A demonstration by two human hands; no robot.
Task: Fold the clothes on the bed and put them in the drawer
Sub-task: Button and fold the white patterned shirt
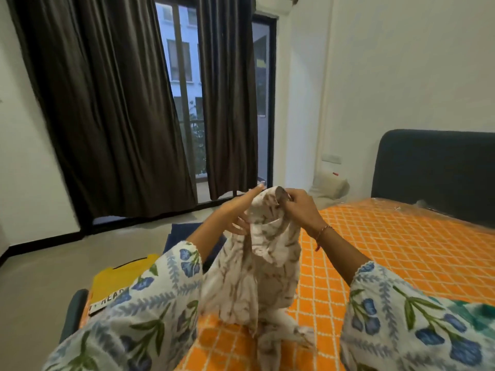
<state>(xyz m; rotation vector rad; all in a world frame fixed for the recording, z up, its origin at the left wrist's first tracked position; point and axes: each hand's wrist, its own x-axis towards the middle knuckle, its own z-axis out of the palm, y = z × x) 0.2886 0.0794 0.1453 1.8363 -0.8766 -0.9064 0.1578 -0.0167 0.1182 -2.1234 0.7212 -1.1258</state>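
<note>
Held up over the near edge of the bed (388, 236): a white printed garment (257, 266), long axis vertical, hem trailing on the orange cover. Pinched at the top by the right hand (300, 210), fingers curled into the cloth. Just left of it, touching the upper fold, the left hand (241, 210), fingers straight and unclenched, nearer the free edge. Folded yellow shirt (117, 285) lower left.

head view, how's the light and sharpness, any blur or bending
Head view: dim, even indoor light, brightest at the window; wide-angle bending tilts the curtains; the left hand is slightly motion-blurred; glare on the plastic wrap at the bed's far end; the right hand and printed garment are fairly sharp.
</note>
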